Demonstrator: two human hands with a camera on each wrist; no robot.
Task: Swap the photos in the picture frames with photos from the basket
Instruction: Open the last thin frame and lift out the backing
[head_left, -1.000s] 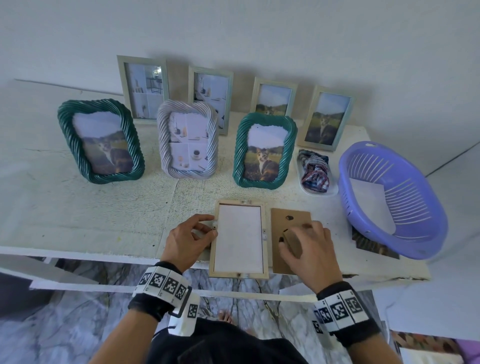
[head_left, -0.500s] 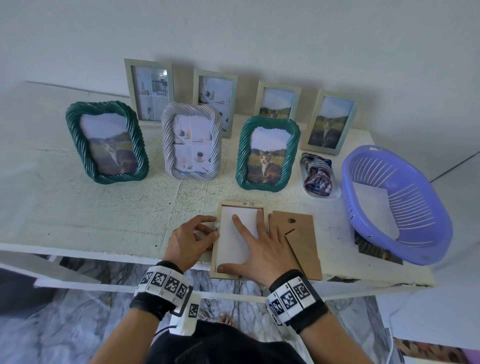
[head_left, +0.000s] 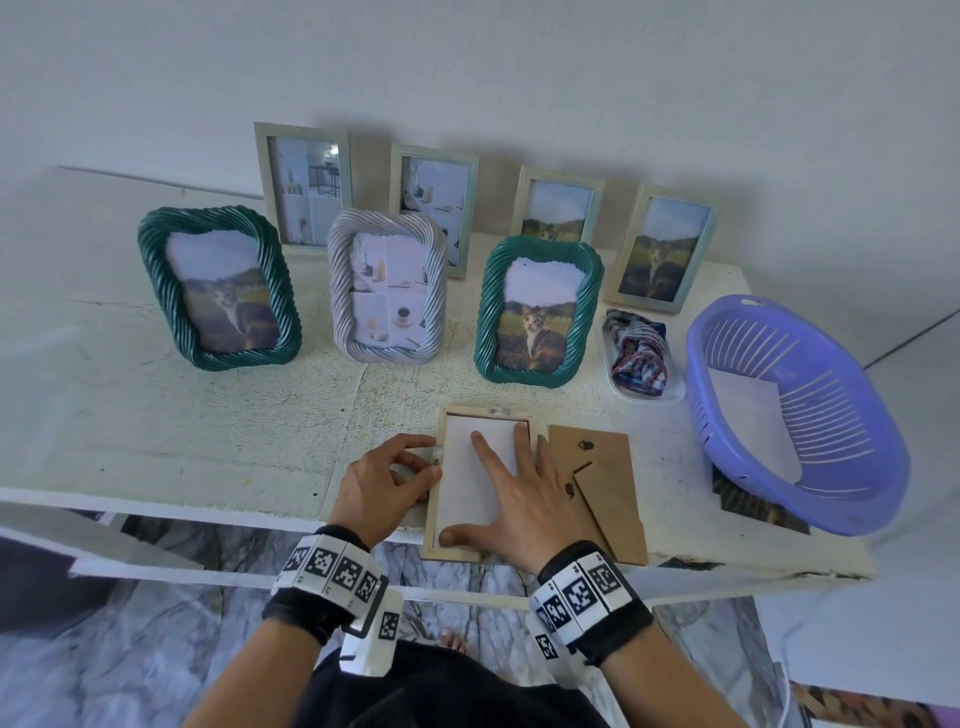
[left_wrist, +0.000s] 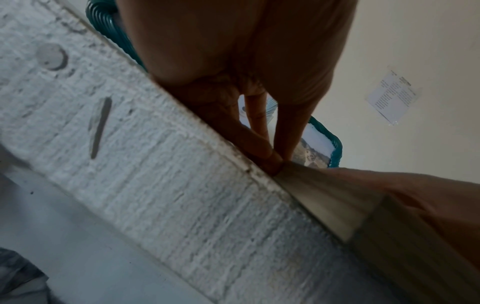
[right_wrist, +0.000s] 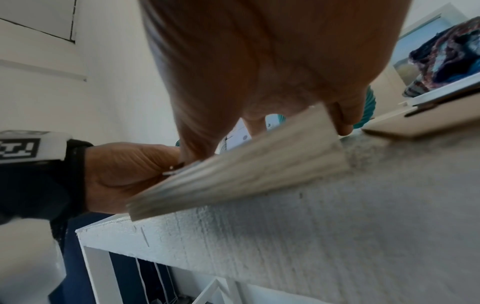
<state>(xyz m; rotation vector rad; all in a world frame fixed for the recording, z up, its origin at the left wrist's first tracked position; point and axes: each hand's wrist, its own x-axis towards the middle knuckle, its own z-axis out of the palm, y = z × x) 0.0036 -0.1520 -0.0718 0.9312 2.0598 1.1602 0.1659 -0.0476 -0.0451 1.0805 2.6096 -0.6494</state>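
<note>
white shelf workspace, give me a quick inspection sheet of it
surface: rough white shelf top, paint chipped at front edge
job's things: pale wooden frame face down, white photo back inside; brown cardboard backing beside it; purple plastic basket holding white paper; seven framed photos standing
clutter: patterned cloth in white tray
hands: left hand grips frame's edge; right hand flat on photo
cables: nothing seen
surroundings: white wall, marble floor

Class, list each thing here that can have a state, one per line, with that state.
Wooden frame: face down, back removed.
Backing board: off, lying beside frame.
White sheet: in frame, pressed flat.
Right hand: open, pressing sheet.
Left hand: gripping frame edge.
Basket: tilted, holding paper.
</note>
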